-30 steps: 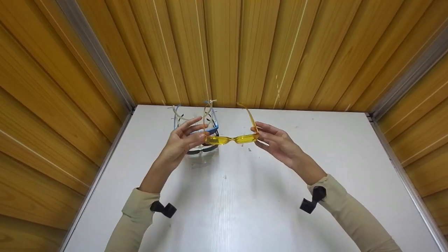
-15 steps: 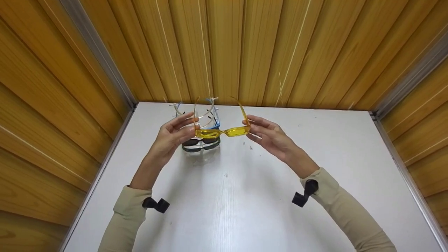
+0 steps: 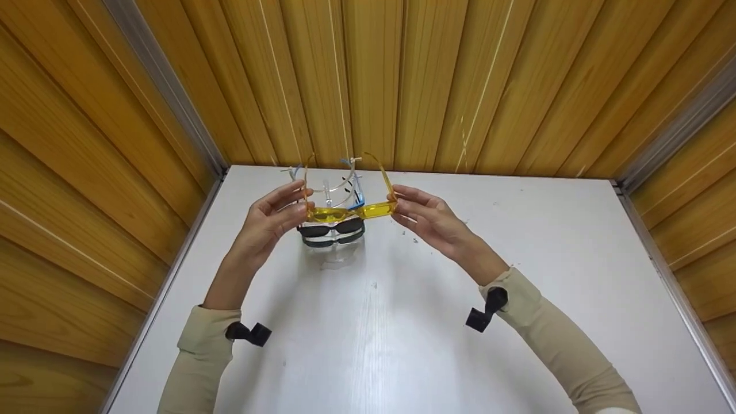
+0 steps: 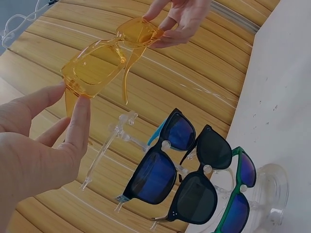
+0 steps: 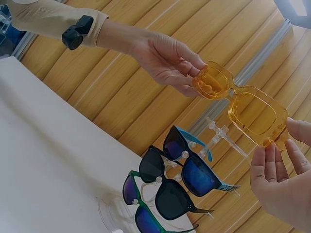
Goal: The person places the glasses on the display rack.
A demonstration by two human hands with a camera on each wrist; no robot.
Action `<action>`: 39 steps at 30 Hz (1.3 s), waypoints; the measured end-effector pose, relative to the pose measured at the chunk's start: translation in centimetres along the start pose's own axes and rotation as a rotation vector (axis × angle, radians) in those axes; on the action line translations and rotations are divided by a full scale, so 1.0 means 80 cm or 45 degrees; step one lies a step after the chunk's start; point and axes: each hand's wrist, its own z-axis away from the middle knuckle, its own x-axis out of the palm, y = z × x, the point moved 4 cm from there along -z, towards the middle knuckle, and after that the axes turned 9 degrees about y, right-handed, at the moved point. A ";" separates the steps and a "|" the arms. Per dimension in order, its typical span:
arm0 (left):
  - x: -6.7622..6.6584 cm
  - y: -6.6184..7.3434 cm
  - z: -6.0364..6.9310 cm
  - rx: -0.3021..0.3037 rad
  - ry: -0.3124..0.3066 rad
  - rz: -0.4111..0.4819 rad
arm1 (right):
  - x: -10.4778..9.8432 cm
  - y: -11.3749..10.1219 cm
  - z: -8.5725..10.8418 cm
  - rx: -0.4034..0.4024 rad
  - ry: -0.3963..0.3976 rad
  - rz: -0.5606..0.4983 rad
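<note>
My left hand and right hand hold yellow see-through sunglasses between them. Each pinches one outer corner of the frame near the hinge; the temples are unfolded and point away from me. Below the sunglasses is a clear display stand, its top crossbar just under them. Lower on the stand hang blue-lensed sunglasses, black sunglasses and green-framed sunglasses, one under another. In the head view, the yellow frame and my left fingers hide part of the stand and the blue-lensed pair.
The stand's round clear base rests on a white table. Wood-look panels rise behind the table and along both sides. Small dark specks lie on the tabletop right of the stand.
Both hands have carried the yellow sunglasses left and farther away, from right of the display stand to over it. More of the black sunglasses now shows beneath them in the head view.
</note>
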 end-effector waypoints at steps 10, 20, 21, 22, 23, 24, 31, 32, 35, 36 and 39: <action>-0.013 -0.001 -0.003 -0.015 0.019 0.009 | 0.008 0.008 -0.013 -0.008 0.002 0.010; -0.027 -0.001 -0.010 -0.027 0.061 0.010 | 0.019 0.016 -0.027 -0.022 0.015 0.002; -0.028 -0.001 -0.010 -0.024 0.065 0.011 | 0.020 0.017 -0.028 -0.025 0.013 0.000; -0.030 -0.001 -0.011 -0.021 0.068 0.011 | 0.021 0.017 -0.030 -0.026 0.010 -0.002; -0.032 -0.002 -0.012 -0.019 0.073 0.011 | 0.022 0.018 -0.031 -0.027 0.009 -0.003; -0.033 -0.002 -0.013 -0.019 0.077 0.014 | 0.023 0.019 -0.033 -0.029 0.009 -0.003; -0.039 -0.007 -0.018 -0.030 0.126 0.033 | 0.026 0.025 -0.045 -0.030 0.037 -0.028; -0.039 -0.007 -0.019 -0.031 0.132 0.033 | 0.026 0.025 -0.046 -0.027 0.043 -0.030; -0.039 -0.009 -0.021 -0.030 0.139 0.035 | 0.026 0.026 -0.048 -0.016 0.059 -0.032; -0.038 -0.009 -0.022 -0.027 0.139 0.040 | 0.026 0.026 -0.048 -0.015 0.061 -0.029; -0.038 -0.010 -0.023 -0.014 0.133 0.053 | 0.028 0.025 -0.048 -0.020 0.061 -0.026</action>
